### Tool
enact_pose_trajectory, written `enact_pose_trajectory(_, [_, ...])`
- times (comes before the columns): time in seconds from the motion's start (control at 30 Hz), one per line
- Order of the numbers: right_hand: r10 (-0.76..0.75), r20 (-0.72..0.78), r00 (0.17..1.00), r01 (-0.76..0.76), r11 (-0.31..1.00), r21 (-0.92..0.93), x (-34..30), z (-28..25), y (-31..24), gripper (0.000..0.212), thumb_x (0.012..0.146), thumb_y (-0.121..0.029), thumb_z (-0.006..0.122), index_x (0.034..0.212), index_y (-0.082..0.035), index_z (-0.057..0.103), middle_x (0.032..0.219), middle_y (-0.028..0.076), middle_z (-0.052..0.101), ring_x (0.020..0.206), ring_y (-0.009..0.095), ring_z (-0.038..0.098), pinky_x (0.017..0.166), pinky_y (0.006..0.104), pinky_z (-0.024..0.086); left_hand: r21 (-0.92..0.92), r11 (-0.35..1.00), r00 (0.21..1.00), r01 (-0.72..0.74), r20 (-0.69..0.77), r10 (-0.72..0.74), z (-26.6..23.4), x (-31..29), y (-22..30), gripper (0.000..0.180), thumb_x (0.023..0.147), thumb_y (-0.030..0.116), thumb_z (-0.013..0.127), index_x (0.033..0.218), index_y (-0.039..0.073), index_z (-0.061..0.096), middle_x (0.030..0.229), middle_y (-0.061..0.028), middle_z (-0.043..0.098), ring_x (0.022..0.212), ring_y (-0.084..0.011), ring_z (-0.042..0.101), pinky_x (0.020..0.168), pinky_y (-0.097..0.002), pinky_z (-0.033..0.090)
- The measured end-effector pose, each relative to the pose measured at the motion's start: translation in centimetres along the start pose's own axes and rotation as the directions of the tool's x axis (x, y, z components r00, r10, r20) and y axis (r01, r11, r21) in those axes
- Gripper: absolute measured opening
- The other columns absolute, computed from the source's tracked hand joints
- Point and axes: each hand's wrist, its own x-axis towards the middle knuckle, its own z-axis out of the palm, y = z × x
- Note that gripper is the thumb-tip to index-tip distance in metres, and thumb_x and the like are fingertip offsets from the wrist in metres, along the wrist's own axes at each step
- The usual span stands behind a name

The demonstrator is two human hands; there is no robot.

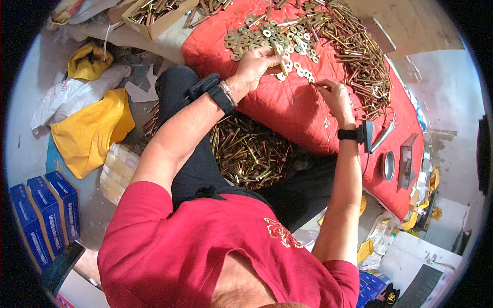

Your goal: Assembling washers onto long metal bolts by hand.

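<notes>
My left hand (255,66) grips a brass-coloured bolt (280,57) that points down onto the red quilted cloth (287,110), at the edge of a spread of flat washers (259,37). My right hand (335,97) rests on the cloth just right of it, fingertips pinched at a short row of washers (307,75); whether one is held I cannot tell. A big heap of long bolts (357,49) lies beyond both hands. Both wrists wear black bands with small devices.
A pile of bolts (249,151) lies on the floor between my legs. A cardboard box of bolts (154,15) stands at the top left. Yellow bags (90,131), blue boxes (46,215) and a woven basket (117,172) lie left. A small metal dish (389,165) sits right.
</notes>
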Motion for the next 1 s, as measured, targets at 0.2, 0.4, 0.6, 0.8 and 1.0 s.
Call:
enact_pose_trajectory(0.2, [0.013,0.015,1.000,-0.013,1.000,0.001,1.7,-0.1,-0.1,0.015,0.080,-0.015,0.060,0.088,-0.004,0.068,0.073,0.021,0.062,0.068,0.033,0.063,0.061,0.0378,0.048,-0.090,0.992,0.996,0.088,-0.015,-0.089,0.3,-0.1,0.2,0.019,0.089,0.008,0.055,0.106,-0.001,0.057,0.102,-0.0112,0.064,0.091,-0.0214,0.064,0.081,-0.0346,0.054])
enact_pose_trajectory(0.4, [-0.085,0.004,0.996,0.084,0.982,-0.170,3.2,1.3,1.2,0.016,0.076,-0.014,0.056,0.080,-0.002,0.067,0.072,0.021,0.062,0.074,0.037,0.063,0.067,0.0417,0.049,-0.059,0.994,0.994,0.095,-0.047,-0.098,0.3,-0.2,0.6,0.021,0.090,0.008,0.053,0.108,-0.003,0.055,0.102,-0.0124,0.064,0.093,-0.0228,0.064,0.084,-0.0361,0.054])
enact_pose_trajectory(0.6, [-0.084,0.474,0.877,0.260,0.911,-0.321,8.5,0.2,-0.4,0.020,0.073,-0.014,0.054,0.079,-0.001,0.068,0.071,0.019,0.064,0.063,0.031,0.064,0.057,0.0399,0.052,-0.157,0.985,0.998,0.066,0.003,-0.066,0.0,-0.4,0.2,0.021,0.091,0.007,0.052,0.109,-0.003,0.053,0.107,-0.0153,0.063,0.098,-0.0259,0.063,0.088,-0.0399,0.051])
enact_pose_trajectory(0.8, [-0.259,0.163,0.952,0.285,0.944,-0.164,3.7,2.1,2.8,0.022,0.085,-0.014,0.051,0.099,-0.002,0.063,0.073,0.017,0.065,0.064,0.028,0.063,0.059,0.0368,0.050,-0.228,0.973,0.999,0.043,0.014,-0.040,-0.1,-0.3,0.2,0.013,0.089,0.002,0.053,0.101,-0.001,0.056,0.096,-0.0124,0.063,0.088,-0.0255,0.065,0.081,-0.0385,0.055])
enact_pose_trajectory(1.0, [0.104,0.077,0.992,-0.128,0.718,0.684,-2.8,-0.3,-5.9,0.024,0.088,-0.012,0.058,0.111,-0.005,0.060,0.066,-0.003,0.055,0.057,0.003,0.046,0.051,0.0189,0.035,-0.248,0.968,0.998,0.042,-0.034,-0.052,0.3,-0.1,-0.1,0.014,0.089,0.006,0.054,0.102,0.000,0.057,0.105,-0.0128,0.063,0.095,-0.0247,0.064,0.088,-0.0404,0.051])
